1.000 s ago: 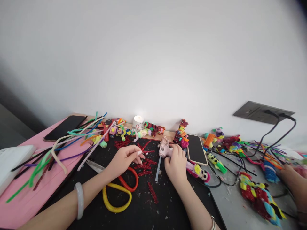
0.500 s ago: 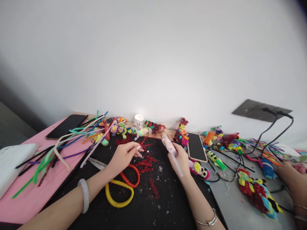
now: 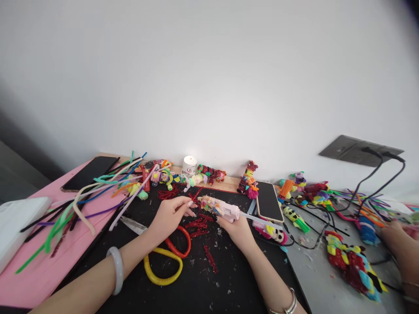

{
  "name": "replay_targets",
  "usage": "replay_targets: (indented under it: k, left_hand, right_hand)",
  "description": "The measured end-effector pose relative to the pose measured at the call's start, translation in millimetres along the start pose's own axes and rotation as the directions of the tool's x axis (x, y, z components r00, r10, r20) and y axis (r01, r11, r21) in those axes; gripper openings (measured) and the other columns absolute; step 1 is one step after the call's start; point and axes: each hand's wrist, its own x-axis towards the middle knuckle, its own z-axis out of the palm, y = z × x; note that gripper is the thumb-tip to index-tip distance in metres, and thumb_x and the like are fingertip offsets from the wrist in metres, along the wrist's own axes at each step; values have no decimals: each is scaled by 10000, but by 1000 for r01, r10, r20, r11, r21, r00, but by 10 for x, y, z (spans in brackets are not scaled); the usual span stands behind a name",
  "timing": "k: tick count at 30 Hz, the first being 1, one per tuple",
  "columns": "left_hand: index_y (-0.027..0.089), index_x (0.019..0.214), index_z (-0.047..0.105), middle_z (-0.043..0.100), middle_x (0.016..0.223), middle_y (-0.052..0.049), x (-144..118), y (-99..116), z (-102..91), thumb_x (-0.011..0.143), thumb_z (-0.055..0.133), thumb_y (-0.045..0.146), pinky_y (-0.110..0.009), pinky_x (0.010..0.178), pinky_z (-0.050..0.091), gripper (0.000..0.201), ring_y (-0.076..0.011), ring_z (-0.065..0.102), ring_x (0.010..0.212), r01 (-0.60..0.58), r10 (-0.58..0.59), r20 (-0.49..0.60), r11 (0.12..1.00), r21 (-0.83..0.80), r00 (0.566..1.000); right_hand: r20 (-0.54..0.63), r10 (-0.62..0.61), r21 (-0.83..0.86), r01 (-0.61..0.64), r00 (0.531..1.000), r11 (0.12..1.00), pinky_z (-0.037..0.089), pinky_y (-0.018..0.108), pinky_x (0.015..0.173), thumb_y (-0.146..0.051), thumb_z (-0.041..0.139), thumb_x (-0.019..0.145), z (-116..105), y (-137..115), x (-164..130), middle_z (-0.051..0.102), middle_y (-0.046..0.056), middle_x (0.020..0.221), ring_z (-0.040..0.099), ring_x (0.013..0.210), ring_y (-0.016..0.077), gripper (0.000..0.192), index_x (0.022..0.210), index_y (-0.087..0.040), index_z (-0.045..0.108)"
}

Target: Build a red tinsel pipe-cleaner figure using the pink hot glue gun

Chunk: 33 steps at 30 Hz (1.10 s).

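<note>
A white box (image 3: pixel 19 222) sits at the far left on a pink board (image 3: pixel 42 270). A black phone (image 3: pixel 90 172) lies at the back of that board. A messy pile of long fuzzy pipe cleaners (image 3: pixel 94 192) spreads across it, in green, white, blue and purple.

Next comes a black mat (image 3: pixel 196 288). The left hand (image 3: pixel 170 214) rests on it. Its fingers (image 3: pixel 188 205) are pinched close on a small red glittery piece (image 3: pixel 195 197). More red glittery pieces (image 3: pixel 199 223) lie just beside the hand. Scissors with red and yellow handles (image 3: pixel 166 257) lie under the wrist. A white bangle (image 3: pixel 116 269) is on that arm.

A small lit candle (image 3: pixel 190 165) stands at the back by the wall, near some fuzzy little figures (image 3: pixel 209 174).

The right hand (image 3: pixel 237 229) is wrapped around a pink glue gun (image 3: pixel 222 209). The gun is held up over the mat, lying sideways, with its tip pointing left at the red piece. A clear glue stick (image 3: pixel 262 220) pokes out its back end.

A second phone (image 3: pixel 268 201) lies just to the right. More colorful fuzzy toys (image 3: pixel 353 266) and black cords (image 3: pixel 376 179) cover the gray table (image 3: pixel 314 283). Another person's hand (image 3: pixel 397 235) is at the far right edge.
</note>
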Motion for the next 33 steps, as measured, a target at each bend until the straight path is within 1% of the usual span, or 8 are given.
replay_targets:
  k: [5,11,15,21,30,33]
  left_hand:
    - [152,836,633,722,744,-41,-3,34,-6,847,476,281,-289,670,567,204,-189,697,671,-4,4,3,1000,-9,1000]
    - [154,836,629,726,744,-39,-5,83,-4,844,474,285,-281,656,563,203,-186,695,654,-3,3,3,1000,5,1000]
    - [151,844,629,726,737,-39,-4,86,-2,843,465,276,-285,660,562,206,-186,695,656,-7,7,4,1000,13,1000]
    - [160,830,632,724,700,-30,-15,79,-3,839,464,271,-291,649,562,201,-192,695,644,-17,17,6,1000,13,1000]
    - [164,839,636,725,713,-27,-7,59,-8,855,456,278,-282,658,555,214,-186,694,655,-26,26,20,999,31,999]
    - [155,847,633,723,715,-32,-2,65,-11,855,451,264,-280,660,554,213,-183,693,653,-26,25,21,999,35,999]
  right_hand:
    - [-23,19,-94,-21,1000,995,471,427,939,-200,639,748,-1,5,-4,685,76,1104,637,1024,265,317,1064,-182,664]
    - [-34,-39,-158,33,999,987,513,398,869,-174,640,742,6,-41,-11,702,90,1059,661,963,265,281,1020,-167,681]
    - [-40,-65,-175,57,997,983,520,399,855,-170,640,742,4,-33,-10,704,85,1055,663,956,268,290,1030,-177,682]
    - [-44,-68,-204,58,997,977,506,409,879,-173,640,743,5,-8,-5,697,84,1075,650,990,277,287,1026,-183,685]
    - [-38,-25,-216,16,999,976,510,410,872,-179,631,734,5,-33,-5,712,68,1039,660,963,267,279,1007,-186,685]
    - [-40,-39,-219,29,998,975,502,398,883,-186,627,743,4,-21,-4,705,75,1057,654,978,261,283,1021,-178,681]
